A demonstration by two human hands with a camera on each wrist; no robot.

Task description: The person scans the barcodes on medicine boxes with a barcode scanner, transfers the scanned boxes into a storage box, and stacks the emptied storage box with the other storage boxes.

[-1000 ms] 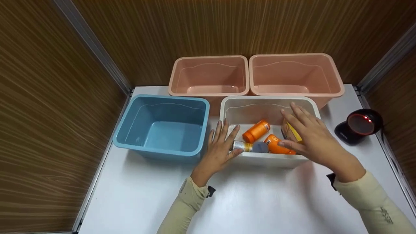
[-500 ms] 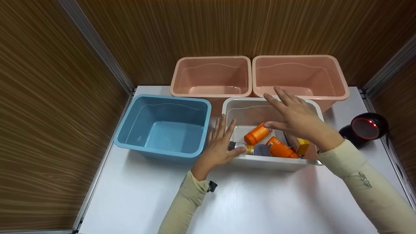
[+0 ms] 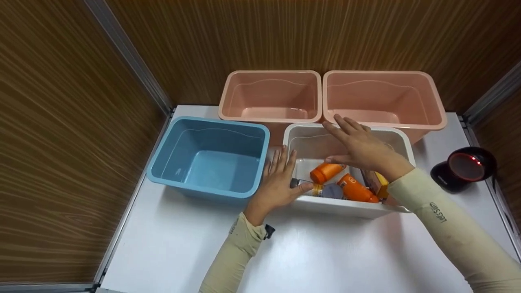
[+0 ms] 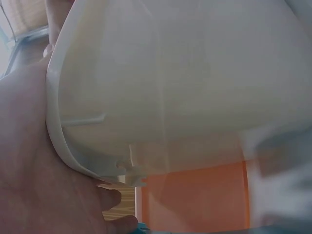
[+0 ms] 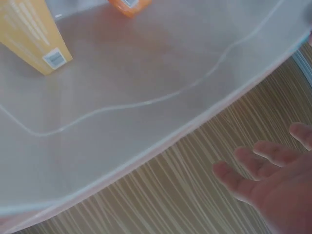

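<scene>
A white bin (image 3: 342, 206) stands at the front, holding two orange bottles: one (image 3: 325, 172) farther back, another (image 3: 357, 189) near the front wall. Beside them lie a bottle with a grey cap (image 3: 333, 191) and a yellow box (image 3: 381, 185), partly hidden by my right arm. My left hand (image 3: 277, 188) rests at the bin's front left corner, fingers straight; the left wrist view has its palm (image 4: 34, 165) against the bin's rim. Over the bin hovers my right hand (image 3: 360, 147), fingers spread and holding nothing; the yellow box (image 5: 30, 35) shows below in the right wrist view.
A blue bin (image 3: 203, 191) stands left of the white one. Two pink bins, left (image 3: 270, 120) and right (image 3: 437, 101), line the back wall. A black scanner (image 3: 468, 167) with red lights stands at the right. White tabletop (image 3: 317, 252) spreads in front.
My right hand has moved left and back across the white bin, uncovering the yellow box partly. My left hand stays at the bin's corner. The head view has shifted slightly.
</scene>
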